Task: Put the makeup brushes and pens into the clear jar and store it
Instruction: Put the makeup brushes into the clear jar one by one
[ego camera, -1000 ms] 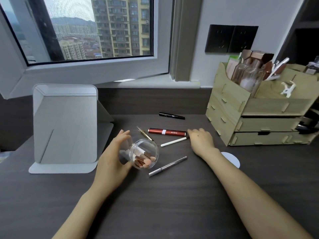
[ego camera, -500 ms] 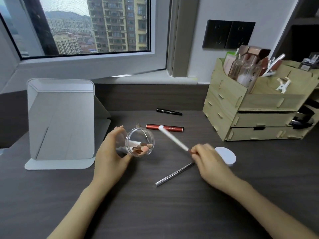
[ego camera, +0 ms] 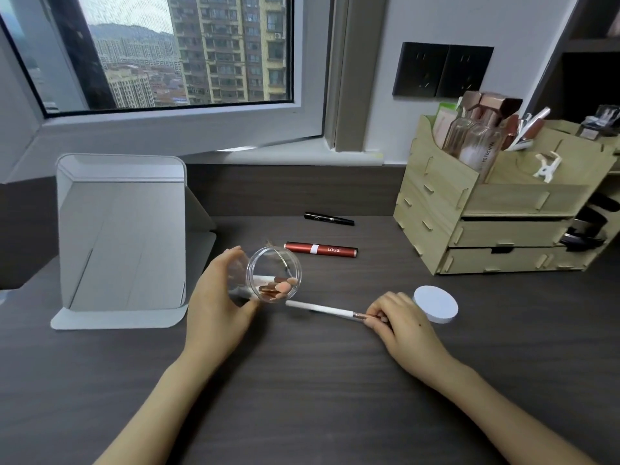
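My left hand (ego camera: 214, 297) grips the clear jar (ego camera: 273, 263), tilted on its side with the mouth turned toward me and to the right. Several pink-tipped brushes lie inside it. My right hand (ego camera: 402, 323) pinches the copper end of a white-handled brush (ego camera: 318, 308), held nearly level just above the desk. The handle's tip sits at the lower rim of the jar's mouth. A red tube marked KISS (ego camera: 320, 250) lies behind the jar, and a black pen (ego camera: 328, 218) lies farther back.
A round white lid (ego camera: 436, 303) rests on the desk beside my right hand. A folding mirror (ego camera: 120, 229) stands at the left. A wooden drawer organiser (ego camera: 486, 229) full of bottles fills the right rear. The window wall runs behind the dark desk (ego camera: 318, 380).
My right hand picked the white brush off the desk, swung it round and brought its handle tip to the jar's mouth. The silver pen that lay on the desk is out of sight.
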The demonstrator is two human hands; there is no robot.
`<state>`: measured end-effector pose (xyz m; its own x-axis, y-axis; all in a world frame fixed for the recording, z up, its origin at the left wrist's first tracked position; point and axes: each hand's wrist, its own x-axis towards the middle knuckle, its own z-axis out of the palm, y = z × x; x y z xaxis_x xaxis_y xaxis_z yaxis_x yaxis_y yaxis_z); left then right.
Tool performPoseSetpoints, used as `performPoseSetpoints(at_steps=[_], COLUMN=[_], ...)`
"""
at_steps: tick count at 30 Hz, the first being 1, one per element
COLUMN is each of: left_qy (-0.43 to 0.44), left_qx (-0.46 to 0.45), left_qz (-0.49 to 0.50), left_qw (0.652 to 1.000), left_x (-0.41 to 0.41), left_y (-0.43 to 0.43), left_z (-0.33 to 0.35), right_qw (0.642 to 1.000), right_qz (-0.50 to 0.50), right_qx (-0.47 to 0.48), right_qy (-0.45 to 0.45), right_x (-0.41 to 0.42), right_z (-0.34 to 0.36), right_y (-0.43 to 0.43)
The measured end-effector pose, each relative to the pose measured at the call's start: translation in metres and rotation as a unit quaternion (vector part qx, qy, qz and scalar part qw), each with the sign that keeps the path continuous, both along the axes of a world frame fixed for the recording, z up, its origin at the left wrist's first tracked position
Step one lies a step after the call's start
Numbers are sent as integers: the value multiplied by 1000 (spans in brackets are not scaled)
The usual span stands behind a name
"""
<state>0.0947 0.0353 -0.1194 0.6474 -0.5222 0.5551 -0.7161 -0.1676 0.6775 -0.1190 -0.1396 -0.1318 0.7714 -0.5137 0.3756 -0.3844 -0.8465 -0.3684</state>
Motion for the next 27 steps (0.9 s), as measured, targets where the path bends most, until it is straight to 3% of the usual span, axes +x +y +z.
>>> performPoseSetpoints(at_steps=[10,15,19,24,27], left_qy=[-11,-28,-47,-84,-121], left_qx=[3,5,6,10,14], left_qz=[0,-2,13,15,5], left_qw=[1000,1000,999,996,993], left_x=[2,1,1,-1,-3], left_y=[-1,-1,-2,-4,-4], left_z=[-1,0,0,-1,-3], right_qw=[998,984,965,977,976], right_qz=[-54,-67,-7,11,16], right_qx=[-15,15,39,-108,-123], right_qy=[-18,-163,-259,-185,-178], right_x=[26,16,-12,-8,23], right_z=[6,29,65,84,80], right_y=[-12,-5,12,43,58])
